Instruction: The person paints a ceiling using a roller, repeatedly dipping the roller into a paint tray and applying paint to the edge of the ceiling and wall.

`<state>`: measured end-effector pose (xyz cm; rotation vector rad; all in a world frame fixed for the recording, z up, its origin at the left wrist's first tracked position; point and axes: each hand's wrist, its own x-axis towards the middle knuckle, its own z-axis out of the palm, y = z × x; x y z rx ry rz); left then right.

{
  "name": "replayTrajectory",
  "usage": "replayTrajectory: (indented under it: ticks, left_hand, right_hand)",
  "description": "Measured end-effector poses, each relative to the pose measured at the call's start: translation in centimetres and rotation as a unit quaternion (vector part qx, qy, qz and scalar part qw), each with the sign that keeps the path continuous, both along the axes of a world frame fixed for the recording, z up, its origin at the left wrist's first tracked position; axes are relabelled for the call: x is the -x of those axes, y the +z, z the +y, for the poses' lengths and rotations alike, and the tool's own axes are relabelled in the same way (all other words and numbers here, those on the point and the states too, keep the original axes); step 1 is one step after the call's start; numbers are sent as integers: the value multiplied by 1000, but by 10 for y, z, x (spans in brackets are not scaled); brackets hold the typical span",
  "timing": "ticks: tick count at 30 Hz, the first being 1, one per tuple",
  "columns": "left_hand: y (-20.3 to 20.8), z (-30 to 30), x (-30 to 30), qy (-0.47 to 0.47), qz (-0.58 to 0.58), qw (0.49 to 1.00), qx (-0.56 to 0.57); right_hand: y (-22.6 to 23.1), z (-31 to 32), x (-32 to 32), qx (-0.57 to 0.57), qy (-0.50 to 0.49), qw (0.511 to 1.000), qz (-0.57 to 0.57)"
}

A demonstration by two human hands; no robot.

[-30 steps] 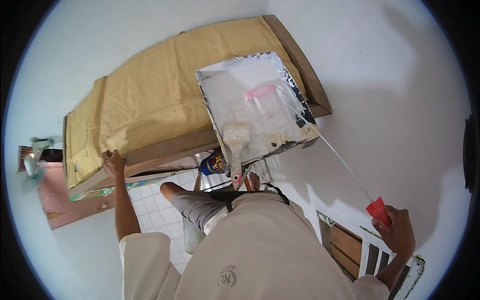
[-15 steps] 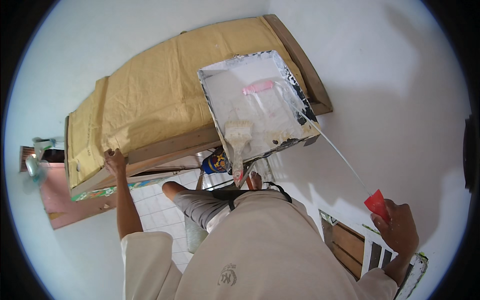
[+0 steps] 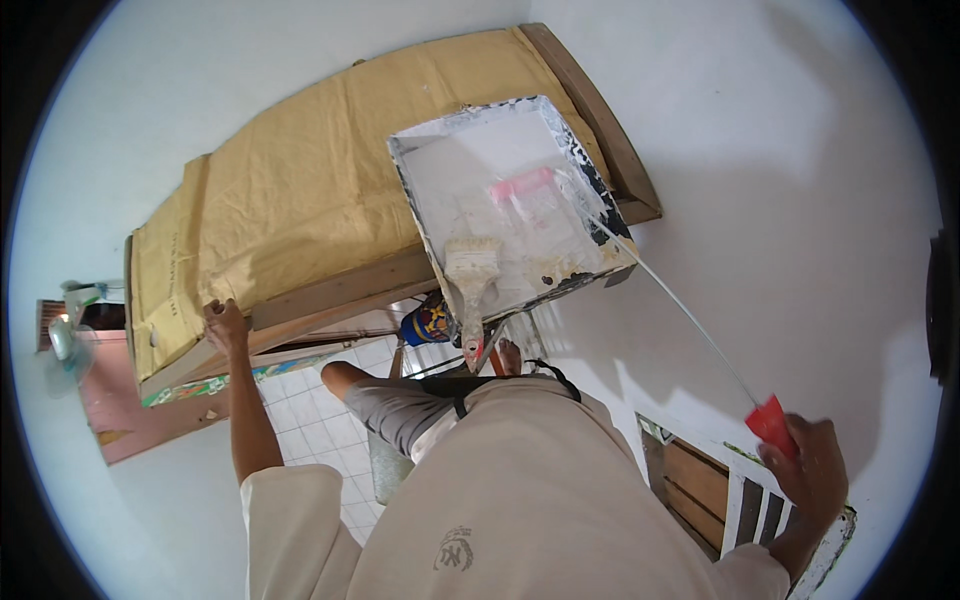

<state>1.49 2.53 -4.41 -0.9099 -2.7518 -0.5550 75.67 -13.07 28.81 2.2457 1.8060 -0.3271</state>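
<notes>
The long-handled paint roller with a pink sleeve (image 3: pixel 525 192) lay in the white, paint-smeared metal tray (image 3: pixel 430 190) at upper centre, its thin rod running to lower right. There the right hand (image 3: pixel 812 478) was closed around its red grip (image 3: pixel 772 424). The left hand (image 3: pixel 226 326), at centre left, clasped the edge of the wooden cabinet top covered in tan cardboard (image 3: pixel 300 190). A flat paint-caked brush (image 3: pixel 471 282) rested in the tray.

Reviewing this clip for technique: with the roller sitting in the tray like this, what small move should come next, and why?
Probably a short roll back up the paint tray to shed excess. The right hand holds the red grip of the long-handled roller, whose pink sleeve lies in the white paint. A brush rests at the tray's near edge, so keep the stroke clear of it. The left hand braces on the wooden top's edge.
</notes>
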Motion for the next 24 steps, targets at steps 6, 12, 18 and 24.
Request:
replayTrajectory:
  ticks: [6,12,18,24]
  left_hand:
    - [-1,-11,3,8,-26,1000,2]
    - [1,-8,4,12,-15,1000,11]
    - [2,-9,1,-2,5,1000,6]
    - [2,-9,2,-6,-5,1000,17]
  right_hand:
    - [-3,31,16,64,-10,998,-14]
    - [32,-11,0,75,-117,990,-11]
    - [-2,28,9,74,-81,994,19]
    - [19,-20,-18,-71,-58,996,18]
